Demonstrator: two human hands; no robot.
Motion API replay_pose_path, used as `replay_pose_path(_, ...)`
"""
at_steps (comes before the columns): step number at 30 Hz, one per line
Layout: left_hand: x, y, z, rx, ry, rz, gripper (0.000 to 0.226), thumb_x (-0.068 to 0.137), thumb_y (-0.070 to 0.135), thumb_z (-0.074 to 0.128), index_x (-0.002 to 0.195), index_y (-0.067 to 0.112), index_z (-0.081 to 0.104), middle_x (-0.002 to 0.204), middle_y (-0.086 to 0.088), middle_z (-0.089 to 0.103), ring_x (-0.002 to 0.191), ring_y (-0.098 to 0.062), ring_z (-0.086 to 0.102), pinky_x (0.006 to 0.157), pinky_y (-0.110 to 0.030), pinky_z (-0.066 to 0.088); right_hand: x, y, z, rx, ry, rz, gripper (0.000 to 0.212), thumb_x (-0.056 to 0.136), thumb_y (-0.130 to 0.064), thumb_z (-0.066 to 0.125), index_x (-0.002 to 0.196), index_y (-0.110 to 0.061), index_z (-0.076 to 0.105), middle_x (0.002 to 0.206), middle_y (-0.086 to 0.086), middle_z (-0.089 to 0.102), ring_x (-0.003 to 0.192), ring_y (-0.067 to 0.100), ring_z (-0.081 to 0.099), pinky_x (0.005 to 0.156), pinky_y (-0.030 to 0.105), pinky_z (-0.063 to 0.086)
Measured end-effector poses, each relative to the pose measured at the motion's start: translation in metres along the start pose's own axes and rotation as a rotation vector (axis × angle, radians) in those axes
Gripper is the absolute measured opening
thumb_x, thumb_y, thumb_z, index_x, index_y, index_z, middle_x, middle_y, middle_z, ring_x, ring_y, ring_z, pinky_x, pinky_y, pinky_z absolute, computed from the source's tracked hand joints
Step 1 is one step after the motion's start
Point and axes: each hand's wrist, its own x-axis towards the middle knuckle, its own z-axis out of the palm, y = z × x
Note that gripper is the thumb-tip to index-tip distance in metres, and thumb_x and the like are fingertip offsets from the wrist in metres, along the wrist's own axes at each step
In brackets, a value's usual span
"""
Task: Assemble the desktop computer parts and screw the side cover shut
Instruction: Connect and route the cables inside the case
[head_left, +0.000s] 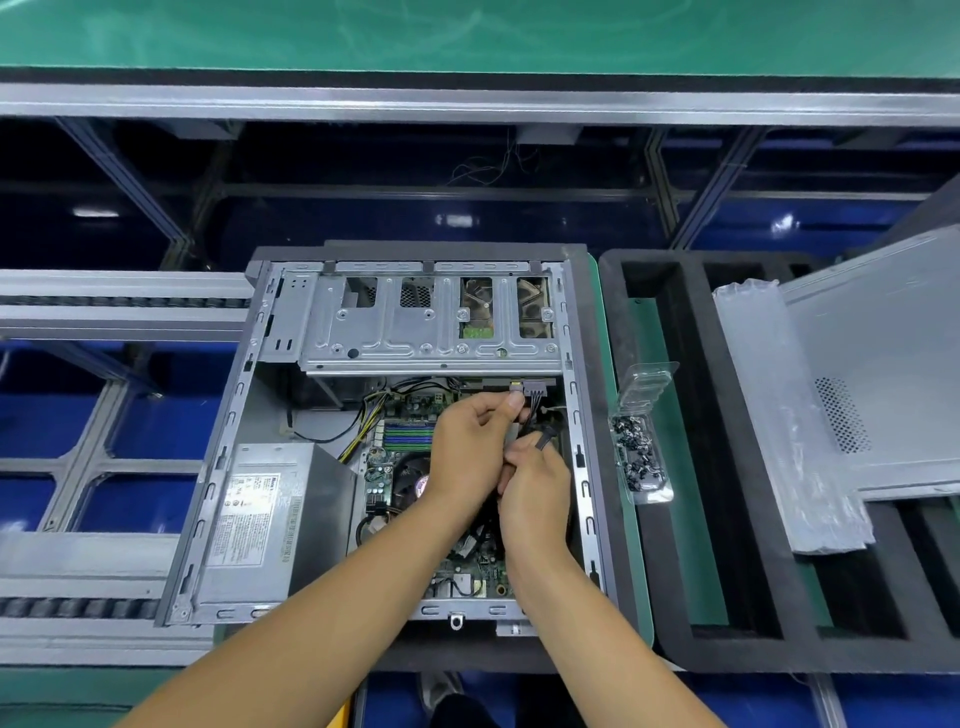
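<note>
While I've got both hands buried in the open case (223, 467), here's where this could bite me. My left hand (470, 447) is pinching the small plug end of a cable up near the grey connector (535, 387) that sits just under the drive cage (436, 317), thumb and forefinger closed on it, and my right hand (535, 488) is curled around the black cable bundle (543, 434) just below, holding the slack. Biggest worry, I reckon: I can't really see the socket from this angle because my own fingers cover it, so I could push the plug in crooked or flipped and bend something. Second one is the wires. If I tug too hard with the right hand, the bundle could drag across the motherboard (410, 431) or drop onto the CPU fan (410, 478), which is right under my wrists, and a loose wire in fan blades is no fun later. The metal edges of the cage are right beside my knuckles too, so a slip means a scrape. Side cover (883, 353) is still off, lying well apart on the foam tray (691, 467) to the right, with the clear box of screws (641, 457) between it and the case, so closing up hasn't started yet.
</note>
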Motion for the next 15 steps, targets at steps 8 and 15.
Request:
replay_pose_path(8, -0.001, 0.007, 0.011, -0.107, 0.089, -0.114, 0.022, 0.098, 0.027, 0.067, 0.089, 0.011, 0.077, 0.077, 0.005, 0.076, 0.066, 0.000, 0.067, 0.056, -0.015, 0.051, -0.003, 0.000, 0.003, -0.111, 0.037, 0.017, 0.041, 0.090, -0.016, 0.046, 0.055, -0.031, 0.060, 0.053, -0.012, 0.059, 0.057, 0.012, 0.054, 0.063, 0.034, 0.040)
replay_pose_path(15, -0.004, 0.018, 0.008, -0.230, 0.052, -0.200, 0.023, 0.099, 0.023, 0.066, 0.096, 0.002, 0.075, 0.081, -0.006, 0.073, 0.074, -0.016, 0.063, 0.057, -0.022, 0.053, -0.006, 0.000, 0.004, -0.170, 0.008, 0.031, 0.033, 0.082, -0.014, 0.044, 0.054, -0.026, 0.054, 0.052, -0.008, 0.054, 0.059, 0.019, 0.049, 0.062, 0.035, 0.035)
